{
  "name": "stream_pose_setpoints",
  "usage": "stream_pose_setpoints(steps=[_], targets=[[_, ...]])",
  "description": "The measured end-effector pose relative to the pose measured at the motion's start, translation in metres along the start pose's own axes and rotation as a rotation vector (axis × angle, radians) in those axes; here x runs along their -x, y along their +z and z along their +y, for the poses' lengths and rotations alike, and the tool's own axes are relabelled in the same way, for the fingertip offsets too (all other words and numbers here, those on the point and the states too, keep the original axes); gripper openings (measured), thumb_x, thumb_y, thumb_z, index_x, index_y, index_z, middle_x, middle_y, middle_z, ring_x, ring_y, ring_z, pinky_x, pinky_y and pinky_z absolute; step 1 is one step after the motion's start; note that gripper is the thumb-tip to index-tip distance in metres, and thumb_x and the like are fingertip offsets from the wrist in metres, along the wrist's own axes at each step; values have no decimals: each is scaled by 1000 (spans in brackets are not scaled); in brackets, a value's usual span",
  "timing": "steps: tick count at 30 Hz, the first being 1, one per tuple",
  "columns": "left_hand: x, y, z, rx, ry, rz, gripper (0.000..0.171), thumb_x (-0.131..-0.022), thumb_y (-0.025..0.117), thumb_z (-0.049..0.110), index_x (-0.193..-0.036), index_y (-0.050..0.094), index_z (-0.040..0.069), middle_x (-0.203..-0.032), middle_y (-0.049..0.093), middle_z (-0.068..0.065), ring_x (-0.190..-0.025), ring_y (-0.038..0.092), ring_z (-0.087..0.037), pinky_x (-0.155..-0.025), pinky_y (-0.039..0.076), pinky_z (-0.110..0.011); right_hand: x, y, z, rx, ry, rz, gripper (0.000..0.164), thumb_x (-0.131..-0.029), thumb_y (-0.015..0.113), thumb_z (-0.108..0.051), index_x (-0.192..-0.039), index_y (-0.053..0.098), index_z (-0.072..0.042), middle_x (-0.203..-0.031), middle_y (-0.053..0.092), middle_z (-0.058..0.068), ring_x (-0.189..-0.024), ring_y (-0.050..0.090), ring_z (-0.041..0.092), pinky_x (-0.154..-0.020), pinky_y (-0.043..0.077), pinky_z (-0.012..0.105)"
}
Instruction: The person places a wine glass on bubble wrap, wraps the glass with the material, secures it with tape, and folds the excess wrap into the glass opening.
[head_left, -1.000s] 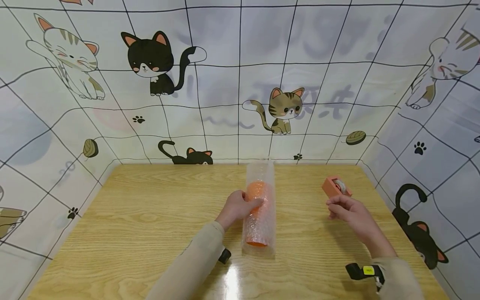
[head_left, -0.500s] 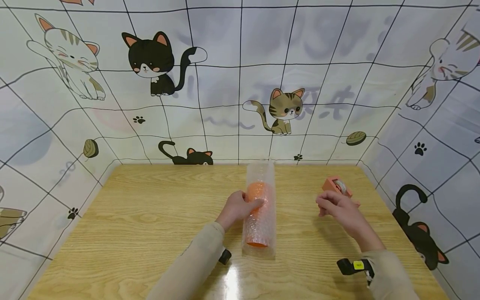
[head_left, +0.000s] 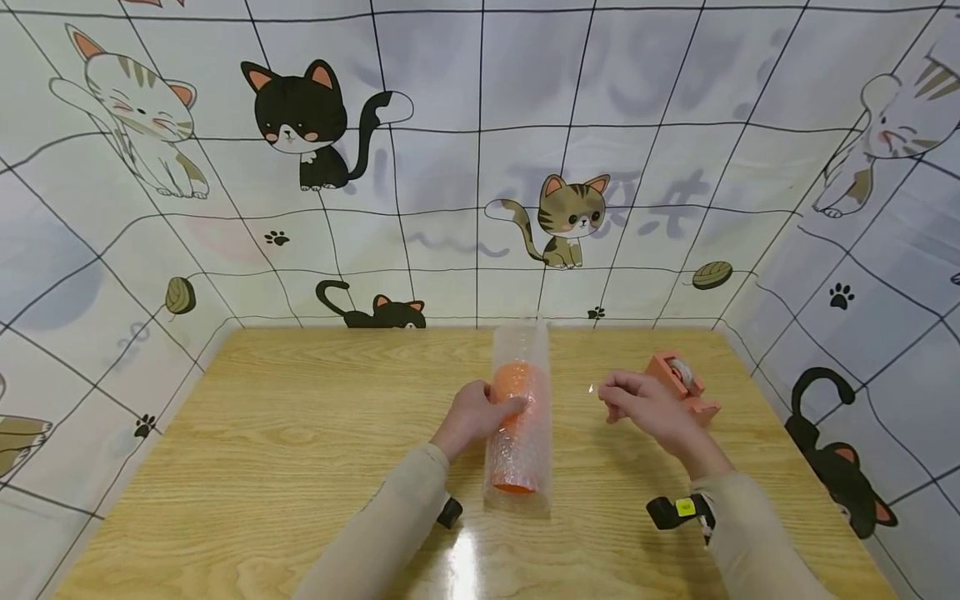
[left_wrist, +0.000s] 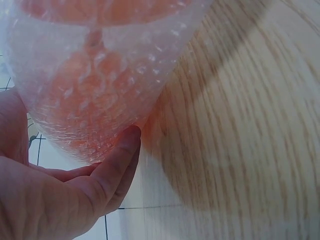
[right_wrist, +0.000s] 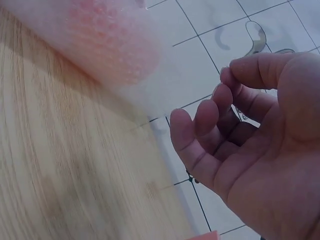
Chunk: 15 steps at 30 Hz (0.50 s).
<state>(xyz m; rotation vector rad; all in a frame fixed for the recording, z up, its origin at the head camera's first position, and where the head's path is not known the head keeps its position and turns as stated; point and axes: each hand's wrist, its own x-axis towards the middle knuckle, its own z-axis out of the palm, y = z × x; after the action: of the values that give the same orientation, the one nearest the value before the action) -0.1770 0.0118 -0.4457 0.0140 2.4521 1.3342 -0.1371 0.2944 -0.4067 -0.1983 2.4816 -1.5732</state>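
An orange cylinder rolled in bubble wrap (head_left: 519, 454) lies lengthwise on the table, the wrap extending past both its ends. My left hand (head_left: 477, 414) grips it from the left, thumb across the top; in the left wrist view the fingers (left_wrist: 117, 165) curl round the wrap. To the right, above the table, my right hand (head_left: 637, 402) pinches a small strip of clear tape (head_left: 591, 389) between thumb and index fingertip; only a glint of it shows. In the right wrist view its other fingers (right_wrist: 182, 132) are half curled.
A pink tape dispenser (head_left: 666, 372) with a clear roll stands at the right of the table, partly behind my right hand. The wooden table (head_left: 315, 433) meets a cat-printed cloth wall (head_left: 442, 183) at the back and on both sides.
My right hand has moved left, away from the tape dispenser and closer to the bubble-wrapped cylinder; more of the dispenser now shows. The left hand and the cylinder have stayed put.
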Motion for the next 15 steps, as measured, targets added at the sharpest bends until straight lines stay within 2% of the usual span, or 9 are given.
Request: stream_pose_setpoints(steps=[4,8,15], targets=[[0,0,-1,-2,-6,0,51,-89,76,51,-103,59,5,-94,59,-8,-84,57,-23,-66,46,-32,-10,5,-4,-8,18,-78,24,-108,56,-25,-99,61,-3,-86,53,8,-86,63,34,-89,56,46],[-2,0,-2,1,-14,-3,54,-89,75,52,-107,59,4,-96,59,-8,-85,57,-23,-68,48,-33,-20,10,-9,-3,42,-139,24,-108,56,-26,-98,59,-4,-83,53,9,-90,64,41,-93,54,49],[-3,-1,-2,0,-4,-1,55,-89,75,53,-108,59,4,-97,61,-9,-85,58,-23,-68,49,-33,-39,18,-16,-7,15,-223,24,-108,53,-20,-90,55,-4,-79,48,7,-85,63,29,-90,55,43]])
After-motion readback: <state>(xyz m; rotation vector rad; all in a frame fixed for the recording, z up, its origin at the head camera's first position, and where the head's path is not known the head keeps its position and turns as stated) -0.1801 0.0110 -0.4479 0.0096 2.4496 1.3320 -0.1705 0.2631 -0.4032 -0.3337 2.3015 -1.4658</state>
